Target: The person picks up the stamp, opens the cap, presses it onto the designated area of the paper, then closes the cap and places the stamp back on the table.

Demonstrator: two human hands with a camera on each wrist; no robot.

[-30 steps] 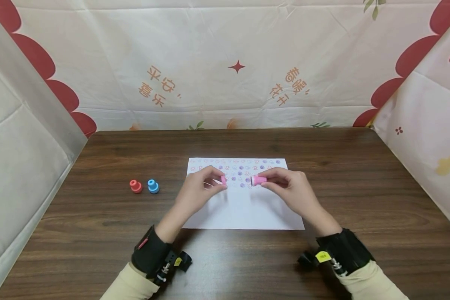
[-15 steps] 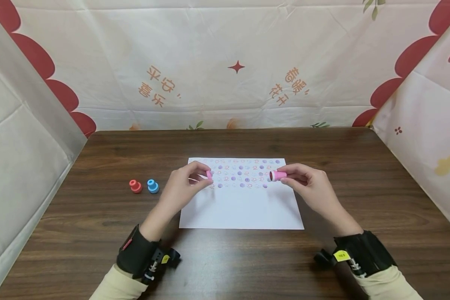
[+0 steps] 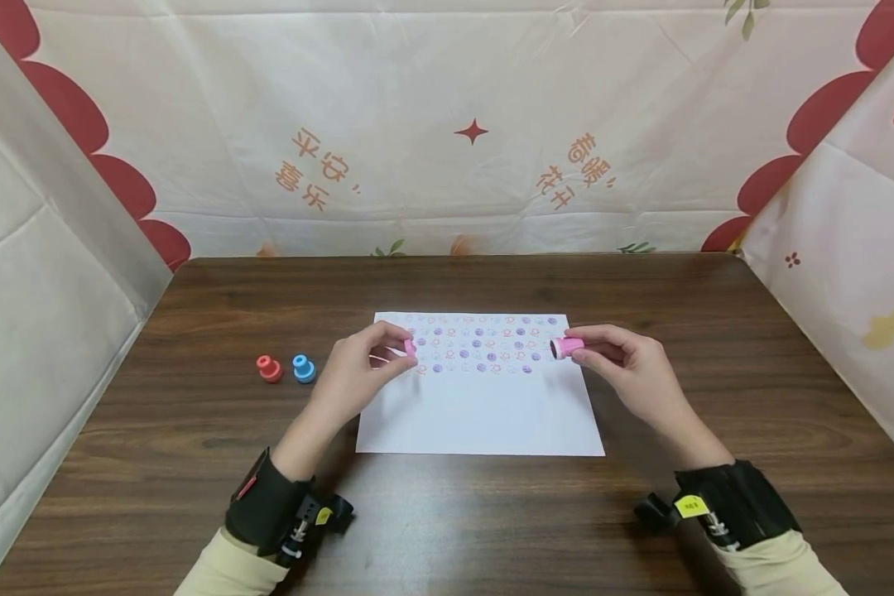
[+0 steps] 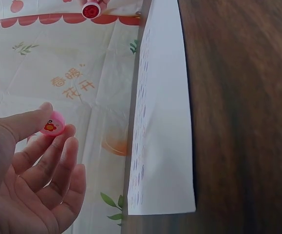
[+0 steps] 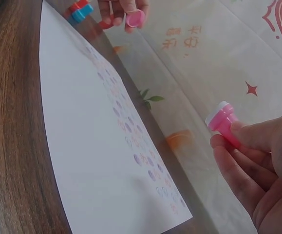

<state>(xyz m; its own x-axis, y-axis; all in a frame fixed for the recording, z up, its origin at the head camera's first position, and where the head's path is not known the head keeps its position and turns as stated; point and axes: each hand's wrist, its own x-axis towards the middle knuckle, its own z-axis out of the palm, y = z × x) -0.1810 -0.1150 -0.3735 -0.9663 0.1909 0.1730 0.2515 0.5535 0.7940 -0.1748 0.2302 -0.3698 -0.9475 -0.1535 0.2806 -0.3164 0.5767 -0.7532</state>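
My left hand pinches a small pink stamp cap between thumb and fingertips; a flower print shows on its top. In my right hand is a pink toy stamp, held by its narrow handle, with its white-rimmed end turned left. A dark red stamping face shows in that end. Cap and stamp are well apart, both held above a white sheet of paper. Rows of small purple, reddish and pale blue prints cover the sheet's far half.
A red stamp and a blue stamp stand side by side on the brown wooden table, left of the paper. A pale printed cloth hangs behind the table and along both sides.
My hands have moved apart, the left going left with the cap and the right going right with the pink stamp. The red and blue stamps have stayed put.
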